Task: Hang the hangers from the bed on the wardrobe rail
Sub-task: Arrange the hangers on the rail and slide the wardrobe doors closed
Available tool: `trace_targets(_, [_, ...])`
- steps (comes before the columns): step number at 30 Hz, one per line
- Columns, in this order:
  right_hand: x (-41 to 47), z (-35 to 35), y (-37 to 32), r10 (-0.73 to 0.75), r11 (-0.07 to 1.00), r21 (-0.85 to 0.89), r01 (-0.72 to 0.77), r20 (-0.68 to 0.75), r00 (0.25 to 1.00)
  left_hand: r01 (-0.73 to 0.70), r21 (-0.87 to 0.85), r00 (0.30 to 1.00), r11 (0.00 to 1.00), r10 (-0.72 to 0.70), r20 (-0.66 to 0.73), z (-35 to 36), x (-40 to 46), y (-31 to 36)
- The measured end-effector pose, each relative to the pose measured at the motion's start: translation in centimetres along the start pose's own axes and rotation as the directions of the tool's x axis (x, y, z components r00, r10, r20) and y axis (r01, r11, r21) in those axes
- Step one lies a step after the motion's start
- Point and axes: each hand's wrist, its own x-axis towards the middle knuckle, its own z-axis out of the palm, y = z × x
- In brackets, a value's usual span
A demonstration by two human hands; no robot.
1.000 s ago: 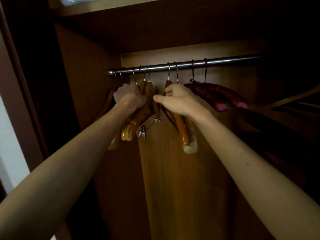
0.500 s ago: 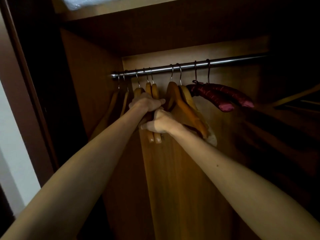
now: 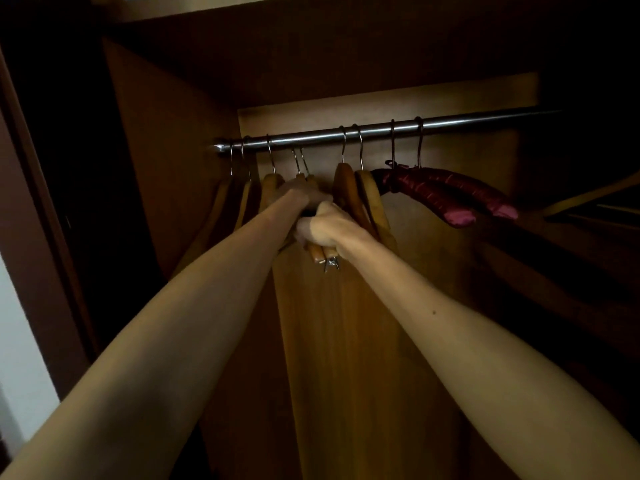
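A chrome wardrobe rail (image 3: 377,131) runs across the open wardrobe with several wooden hangers hooked on it. My left hand (image 3: 301,195) grips the upper part of a pair of wooden hangers (image 3: 318,252) whose hooks sit on the rail. Just below it, my right hand (image 3: 325,228) is closed around the lower ends of the same pair, where a metal clip (image 3: 331,264) sticks out. Two more wooden hangers (image 3: 360,199) hang to the right of my hands, and others hang at the far left (image 3: 242,199).
Two padded maroon satin hangers (image 3: 446,197) hang on the rail further right. The wardrobe's wooden back panel (image 3: 346,341) and left side wall (image 3: 166,168) close in the space. A dark shelf area lies at the right (image 3: 588,209).
My right hand left the hangers on the right and dropped to grip the lower ends of the pair in my left hand. That pair swung from splayed to hanging straight and together.
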Motion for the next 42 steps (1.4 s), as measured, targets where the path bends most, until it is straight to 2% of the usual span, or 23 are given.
trace_targets(5, [-2.2,1.8,4.3,0.097,0.995,0.009,-0.097,0.037,0.995,0.137,-0.080,0.985,0.987,-0.128,0.112,6.2,0.8,-2.5])
trace_targets(8, [-5.0,3.8,8.0,0.118,0.991,0.056,-0.123,0.080,0.990,0.196,-0.200,0.970,0.960,-0.160,0.183,8.9,-3.5,-3.1])
trace_targets(11, [-8.2,6.1,12.5,0.134,0.991,0.016,-0.137,0.117,0.984,0.386,-0.464,0.907,0.797,-0.237,0.348,12.1,-6.6,-4.8])
trace_targets(13, [-11.1,7.1,15.7,0.124,0.992,0.004,-0.125,0.132,0.984,0.457,-0.522,0.875,0.720,-0.259,0.409,14.4,-9.5,-5.7])
trace_targets(17, [-15.9,8.2,22.7,0.085,0.979,0.155,-0.131,0.277,0.957,0.477,-0.608,0.879,0.634,-0.333,0.342,19.2,-15.7,-7.4])
trace_targets(19, [-17.6,7.3,25.7,0.087,0.970,0.192,-0.151,0.306,0.948,0.481,-0.573,0.876,0.663,-0.339,0.342,21.0,-18.7,-8.2])
trace_targets(22, [-18.6,4.4,28.7,0.071,0.982,0.154,-0.110,0.239,0.968,0.426,-0.493,0.879,0.759,-0.218,0.424,22.7,-22.5,-9.1])
trace_targets(26, [-17.8,0.6,30.4,0.035,0.998,-0.054,-0.025,0.199,0.979,0.327,-0.371,0.794,0.869,-0.040,0.607,23.2,-25.4,-10.6])
trace_targets(28, [-17.5,-0.6,31.3,0.037,0.981,-0.194,0.018,0.277,0.960,0.209,-0.362,0.736,0.908,0.098,0.670,23.7,-26.0,-11.4])
trace_targets(31, [-17.5,-1.6,33.1,0.166,0.951,-0.308,-0.011,0.482,0.860,0.153,-0.442,0.643,0.884,0.251,0.724,23.6,-27.2,-11.7])
trace_targets(33, [-16.8,-1.0,36.8,0.245,0.935,-0.351,-0.057,0.521,0.817,0.159,-0.473,0.616,0.866,0.287,0.733,22.8,-27.4,-11.8])
trace_targets(35, [-15.9,-0.3,40.7,0.287,0.942,-0.312,-0.120,0.573,0.768,0.128,-0.456,0.605,0.881,0.294,0.740,22.3,-27.1,-12.0])
trace_targets(37, [-17.7,-1.0,37.6,0.302,0.945,-0.280,-0.167,0.561,0.771,0.082,-0.413,0.617,0.907,0.279,0.736,21.9,-26.7,-12.1])
trace_targets(39, [-19.1,-1.5,33.4,0.255,0.961,-0.232,-0.151,0.532,0.807,0.068,-0.410,0.668,0.910,0.264,0.696,21.3,-26.3,-12.4])
trace_targets(40, [-19.3,-1.5,32.2,0.229,0.971,-0.182,-0.154,0.533,0.815,0.039,-0.421,0.725,0.906,0.264,0.636,21.2,-26.2,-12.5])
trace_targets(42, [-20.0,-1.5,30.4,0.188,0.981,-0.059,-0.182,0.485,0.854,-0.057,-0.377,0.902,0.924,0.210,0.377,21.7,-26.5,-12.7])
